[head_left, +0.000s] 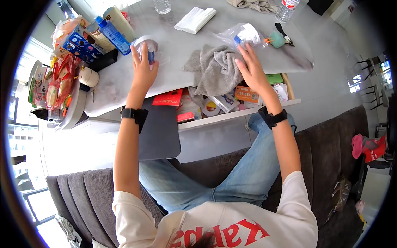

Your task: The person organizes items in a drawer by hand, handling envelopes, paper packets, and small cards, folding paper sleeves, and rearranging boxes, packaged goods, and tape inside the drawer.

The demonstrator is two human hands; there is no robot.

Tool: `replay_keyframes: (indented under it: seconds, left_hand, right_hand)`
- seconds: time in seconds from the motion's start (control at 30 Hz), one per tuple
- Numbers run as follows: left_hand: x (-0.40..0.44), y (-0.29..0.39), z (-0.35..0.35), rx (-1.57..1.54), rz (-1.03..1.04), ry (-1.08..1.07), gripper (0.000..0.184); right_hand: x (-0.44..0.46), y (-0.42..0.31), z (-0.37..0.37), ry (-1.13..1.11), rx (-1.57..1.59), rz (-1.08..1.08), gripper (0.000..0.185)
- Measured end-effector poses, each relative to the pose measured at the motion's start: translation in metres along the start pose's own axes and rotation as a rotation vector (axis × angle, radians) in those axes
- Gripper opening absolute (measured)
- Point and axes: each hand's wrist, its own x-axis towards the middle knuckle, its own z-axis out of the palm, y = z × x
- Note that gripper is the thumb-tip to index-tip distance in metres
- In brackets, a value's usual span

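Observation:
My left hand (144, 71) lies over the left part of the tabletop, fingers spread. It touches or hovers just above a whitish ring-shaped roll (152, 41) in clear wrapping with a blue mark; contact is hard to tell. My right hand (254, 73) is open, its thumb by the edge of a crumpled grey cloth (217, 68). Just beyond its fingertips lies a clear plastic bag (229, 35) with a white and blue item inside. The cloth hangs over the table edge into an open drawer (244, 115). Both wrists wear black bands.
Snack packs, a blue bottle (113, 35) and a small cream-coloured container (88, 77) crowd the left side. Folded white tissues (195, 20), a water bottle (286, 10) and a teal object (276, 39) stand farther back. The drawer holds a tape roll (211, 106) and boxes.

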Motion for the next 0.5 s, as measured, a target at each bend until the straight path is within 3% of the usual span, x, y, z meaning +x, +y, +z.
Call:
replay_keyframes:
  seconds: [0.17,0.27,0.4,0.5]
  left_hand:
    - [-0.027,0.042,-0.018,0.341,-0.011,0.017,0.074]
    - [-0.04,0.071,-0.024,0.149,0.1,0.014,0.073]
    - [-0.062,0.11,-0.034,-0.005,0.221,-0.365,0.066]
    - [-0.083,0.115,-0.038,0.124,0.236,-0.554,0.062]
  right_hand:
    - [-0.012,-0.037,0.006,-0.065,-0.134,-0.108,0.067]
    - [-0.021,-0.04,0.018,0.005,-0.165,-0.163,0.06]
    - [-0.027,-0.042,0.01,-0.097,-0.076,-0.213,0.04]
    - [-0.029,-0.035,-0.01,-0.293,-0.007,-0.177,0.033]
